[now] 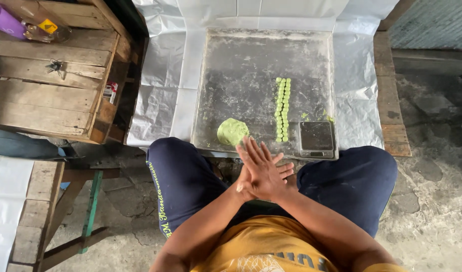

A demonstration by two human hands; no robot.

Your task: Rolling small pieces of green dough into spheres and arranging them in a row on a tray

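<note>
Both hands pressed palm to palm, fingers straight: right hand [261, 168] on top, left hand [279, 170] beneath; anything between them is hidden. Green dough lump [232, 131] sits just ahead on floured metal tray [241, 65], beside two rows of small green dough pieces [282, 108].

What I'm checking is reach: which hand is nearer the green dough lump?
Right. The right hand nearly touches the green dough lump; the left hand, pressed against it, points away.
</note>
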